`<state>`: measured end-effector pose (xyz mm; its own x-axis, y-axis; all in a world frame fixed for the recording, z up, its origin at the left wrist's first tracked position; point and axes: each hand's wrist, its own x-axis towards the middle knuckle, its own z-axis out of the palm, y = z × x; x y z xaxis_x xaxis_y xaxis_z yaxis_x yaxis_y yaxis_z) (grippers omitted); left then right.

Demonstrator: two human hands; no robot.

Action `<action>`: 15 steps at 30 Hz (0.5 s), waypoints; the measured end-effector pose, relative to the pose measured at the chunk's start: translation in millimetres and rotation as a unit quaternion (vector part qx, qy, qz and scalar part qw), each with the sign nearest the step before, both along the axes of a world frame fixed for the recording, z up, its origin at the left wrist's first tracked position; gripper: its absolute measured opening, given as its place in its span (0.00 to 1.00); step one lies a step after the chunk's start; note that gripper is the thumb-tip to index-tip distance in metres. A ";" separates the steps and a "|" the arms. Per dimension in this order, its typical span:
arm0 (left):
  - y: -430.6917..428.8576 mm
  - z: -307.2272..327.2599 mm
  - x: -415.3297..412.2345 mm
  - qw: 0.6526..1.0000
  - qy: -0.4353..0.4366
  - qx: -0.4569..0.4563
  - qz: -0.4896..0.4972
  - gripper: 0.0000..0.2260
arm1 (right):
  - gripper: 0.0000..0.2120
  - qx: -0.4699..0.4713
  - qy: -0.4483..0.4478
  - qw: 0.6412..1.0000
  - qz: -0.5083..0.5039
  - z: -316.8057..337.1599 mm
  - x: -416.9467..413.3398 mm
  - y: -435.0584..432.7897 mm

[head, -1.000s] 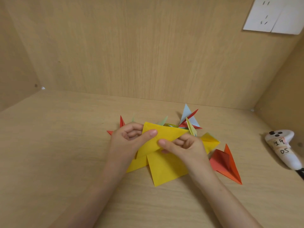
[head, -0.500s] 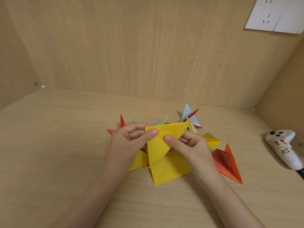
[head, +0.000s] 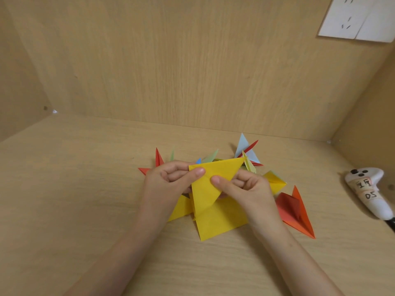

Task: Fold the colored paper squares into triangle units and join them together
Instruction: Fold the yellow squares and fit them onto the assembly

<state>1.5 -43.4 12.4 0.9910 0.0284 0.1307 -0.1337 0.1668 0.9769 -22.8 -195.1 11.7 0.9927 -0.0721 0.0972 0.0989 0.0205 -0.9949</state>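
Note:
A yellow paper triangle [head: 208, 184] is held up over the desk between both hands. My left hand [head: 168, 180] pinches its upper left corner with the thumb on top. My right hand [head: 245, 186] pinches its middle, thumb pressed on the front face. Under them lies a flat yellow paper square [head: 220, 221]. A folded orange-red unit [head: 295, 210] lies to the right. Behind the hands stands a cluster of joined units [head: 245, 152] in light blue, red, green and yellow, partly hidden.
A white controller [head: 367, 189] with a taped label lies at the right edge of the wooden desk [head: 74, 199]. Wooden walls close in the back and both sides. A white wall socket [head: 359, 18] sits at the upper right.
The yellow paper went from a wide folded shape to a narrower triangle standing on its point. My right thumb slid left onto its front face. My left hand kept its pinch.

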 end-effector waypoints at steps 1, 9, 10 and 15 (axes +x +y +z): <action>0.0 -0.2 0.1 1.000 0.000 0.001 0.000 0.03 | 0.11 0.003 -0.001 1.000 0.000 -0.1 0.0 0.2; 0.6 -0.7 0.6 0.999 0.008 -0.033 -0.009 0.01 | 0.22 -0.001 0.015 1.000 0.012 -2.1 1.7 -0.7; 0.6 -0.5 0.6 0.999 0.010 -0.037 -0.010 0.02 | 0.22 -0.001 0.016 1.000 0.008 -2.1 2.3 -1.5; -0.3 -0.9 1.4 0.999 0.012 -0.043 -0.012 0.03 | 0.25 -0.007 0.006 1.000 -0.016 -4.4 4.2 -2.1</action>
